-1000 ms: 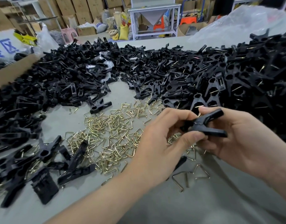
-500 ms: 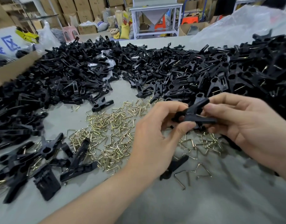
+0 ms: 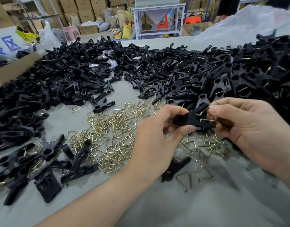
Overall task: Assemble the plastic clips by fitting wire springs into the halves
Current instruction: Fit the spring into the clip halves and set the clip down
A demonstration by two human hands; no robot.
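Note:
A black plastic clip (image 3: pixel 194 119), two halves crossed, is pinched between thumb and fingers of my left hand (image 3: pixel 157 141). My right hand (image 3: pixel 249 128) grips a brass wire spring (image 3: pixel 206 114) at the clip's right end; the wire touches the halves. Below the hands lies a heap of loose brass wire springs (image 3: pixel 108 136) on the grey table (image 3: pixel 206 202). A single black clip half (image 3: pixel 173 167) lies just under my left hand.
Large piles of black clip halves (image 3: pixel 67 76) ring the table's far side, with sprung clips (image 3: pixel 255 71) heaped at the right. More clips (image 3: pixel 42 161) lie at the near left. A cardboard box edge (image 3: pixel 13 71) stands at the left, a clear plastic bag (image 3: pixel 247 25) at the far right.
Both hands have shifted up and a little left with the clip. My right hand now holds a wire spring at the clip's end, where before it held only the clip.

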